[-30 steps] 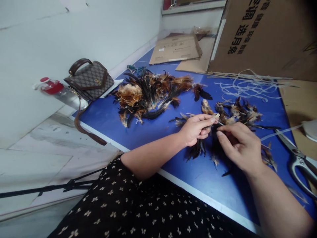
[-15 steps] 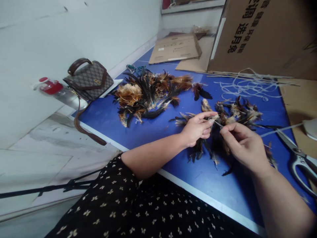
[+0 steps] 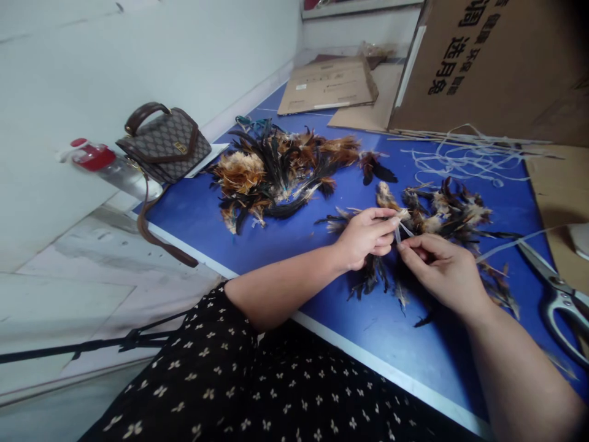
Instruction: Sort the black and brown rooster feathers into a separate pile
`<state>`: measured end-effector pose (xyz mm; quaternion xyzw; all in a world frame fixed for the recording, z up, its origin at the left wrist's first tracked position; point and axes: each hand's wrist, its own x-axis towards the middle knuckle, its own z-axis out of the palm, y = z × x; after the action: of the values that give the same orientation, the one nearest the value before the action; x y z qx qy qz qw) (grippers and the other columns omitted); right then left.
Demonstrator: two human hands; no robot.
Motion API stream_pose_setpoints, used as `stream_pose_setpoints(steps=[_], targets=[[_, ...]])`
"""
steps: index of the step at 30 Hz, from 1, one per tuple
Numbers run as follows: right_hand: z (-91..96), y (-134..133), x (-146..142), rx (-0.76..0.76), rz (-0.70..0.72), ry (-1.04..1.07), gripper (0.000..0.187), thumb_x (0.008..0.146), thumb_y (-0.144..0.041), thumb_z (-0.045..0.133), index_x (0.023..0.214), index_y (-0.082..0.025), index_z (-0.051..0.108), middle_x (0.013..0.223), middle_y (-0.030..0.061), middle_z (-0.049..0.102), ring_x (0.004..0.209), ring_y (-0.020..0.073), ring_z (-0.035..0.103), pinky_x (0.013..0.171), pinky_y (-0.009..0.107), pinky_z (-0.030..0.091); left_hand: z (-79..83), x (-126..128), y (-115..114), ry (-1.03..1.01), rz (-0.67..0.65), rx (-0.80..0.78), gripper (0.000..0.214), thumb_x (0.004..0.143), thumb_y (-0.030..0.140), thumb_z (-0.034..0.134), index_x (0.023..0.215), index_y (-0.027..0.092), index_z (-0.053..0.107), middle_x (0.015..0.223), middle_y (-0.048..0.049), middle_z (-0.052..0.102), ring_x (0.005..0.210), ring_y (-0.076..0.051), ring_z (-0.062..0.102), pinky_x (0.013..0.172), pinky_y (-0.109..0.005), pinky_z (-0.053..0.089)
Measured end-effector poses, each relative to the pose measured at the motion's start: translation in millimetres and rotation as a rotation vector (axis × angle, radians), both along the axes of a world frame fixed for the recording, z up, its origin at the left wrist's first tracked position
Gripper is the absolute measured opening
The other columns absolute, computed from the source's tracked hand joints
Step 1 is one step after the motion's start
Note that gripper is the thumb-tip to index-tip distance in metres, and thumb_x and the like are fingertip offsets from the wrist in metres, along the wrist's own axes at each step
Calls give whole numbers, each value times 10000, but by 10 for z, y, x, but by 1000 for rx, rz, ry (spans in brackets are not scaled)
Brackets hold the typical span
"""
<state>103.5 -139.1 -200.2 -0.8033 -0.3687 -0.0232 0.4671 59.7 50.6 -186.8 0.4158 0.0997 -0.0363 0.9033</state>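
Observation:
My left hand [image 3: 365, 240] is closed, thumb and fingers pinching a small bundle of feathers whose pale quill ends [image 3: 403, 214] poke out past the fingertips. A thin white plastic strip [image 3: 398, 233] runs from those quill ends down to my right hand [image 3: 442, 265], which pinches it between thumb and fingers. Dark feathers [image 3: 365, 283] show below my left hand; whether they belong to the held bundle I cannot tell. Just beyond both hands lies a pile of brown, black and cream feathers [image 3: 464, 205] on the blue tabletop [image 3: 299, 245].
Black-handled scissors [image 3: 556, 285] lie at the right. Behind them are tangled white strips [image 3: 469, 161] and a large cardboard box [image 3: 497, 67]. Another feather pile [image 3: 280, 166] sits centre-left, near a handbag [image 3: 168, 147] and a red-capped bottle [image 3: 115, 169]. Flat cardboard [image 3: 326, 86] lies at the back.
My right hand has moved slightly left and down, closer to my left hand. The white strip now bends down from the quill ends in a fold. My left hand stays nearly still.

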Motion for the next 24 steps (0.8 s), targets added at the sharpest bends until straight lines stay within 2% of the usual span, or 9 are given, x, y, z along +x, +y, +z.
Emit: stream_pose_setpoints(steps=[4,7,9,12,13,16,20,22,24], targets=[[108,-48,0,31,-10,57,209,1009,-394,762,901,-216,769,744,30,667,636,174,592,553,295,458,42,-17,-2,0,-23,6,192,1007,210,785,1083,186,610,702,99,454,471,-12,310,469,-168,159],[137,-97,-3,81,-23,231,243,1006,-432,780,908,-212,750,731,26,652,593,158,544,495,263,429,49,-40,-18,-43,13,24,278,962,209,827,1138,226,612,728,100,471,481,-14,323,479,-165,169],[121,-118,1,128,-25,355,260,1003,-455,802,930,-209,762,750,24,655,563,140,509,470,250,400,24,-45,-28,-86,12,64,261,972,203,798,1174,237,636,715,103,455,488,-22,323,484,-170,193],[79,-125,19,256,-44,465,241,977,-432,850,937,-206,778,725,15,614,568,133,464,477,249,361,-53,-28,-25,-142,-72,184,113,1038,233,691,1140,186,707,643,104,383,488,-41,314,487,-189,243],[69,-123,27,311,-53,486,228,966,-412,859,921,-205,774,699,8,585,571,132,446,485,250,350,-84,-19,-19,-162,-107,236,121,1052,246,668,1131,172,725,624,104,371,487,-47,329,490,-195,263],[65,-115,45,417,-74,528,204,945,-362,854,872,-203,750,633,-18,505,550,126,408,486,251,330,-162,5,3,-207,-200,407,180,1039,296,715,1164,170,742,622,92,455,497,-55,430,514,-204,339],[115,-116,31,370,-99,514,258,932,-405,872,857,-205,728,626,-21,508,532,126,416,471,248,327,-186,-4,13,-203,-267,521,238,1021,407,762,1074,186,693,582,98,489,451,-66,460,505,-212,367],[159,-134,15,269,-84,470,296,951,-461,874,886,-203,743,651,-10,552,535,125,434,467,243,336,-170,-25,15,-203,-272,585,261,1061,453,695,1013,201,643,547,95,488,422,-78,478,494,-212,362],[209,-174,4,161,-45,359,292,992,-486,843,968,-206,767,734,18,644,568,138,513,491,246,403,-153,-43,23,-201,-271,684,260,1100,446,607,979,216,605,531,83,510,414,-94,513,493,-212,369]])
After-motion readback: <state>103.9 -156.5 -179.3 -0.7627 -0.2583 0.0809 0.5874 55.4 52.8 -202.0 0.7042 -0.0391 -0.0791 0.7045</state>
